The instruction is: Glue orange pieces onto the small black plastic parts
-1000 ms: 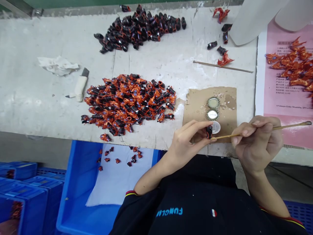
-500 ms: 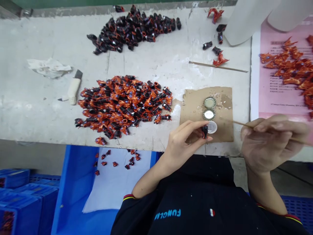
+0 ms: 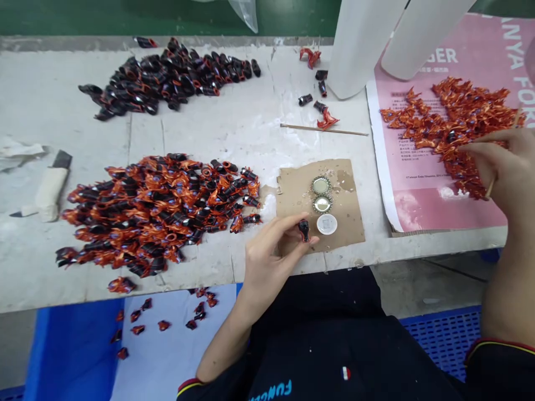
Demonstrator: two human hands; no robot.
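Note:
Between thumb and fingers, my left hand (image 3: 271,256) pinches a small glossy black part (image 3: 304,230) over the near edge of a piece of cardboard (image 3: 353,211). Close to its fingertips lies a round white cap (image 3: 326,224), with two crimped metal bottle caps (image 3: 321,204) just beyond. My right hand (image 3: 504,161) reaches over the heap of orange claw-like pieces (image 3: 463,111) on the right. A thin wooden stick (image 3: 491,185) is held in it. Whether its fingertips also grip an orange piece, I cannot tell.
A pile of black parts (image 3: 167,78) lies at the back, and joined orange-and-black pieces (image 3: 154,211) are heaped at left. Another stick (image 3: 326,130) lies behind the cardboard. White cylinders (image 3: 359,50) stand at the back right. A blue bin (image 3: 75,351) sits below the table edge.
My right hand has moved right and away from me, from beside the cardboard to the orange pieces, taking the stick along. My left hand still holds the black part. The view has shifted right.

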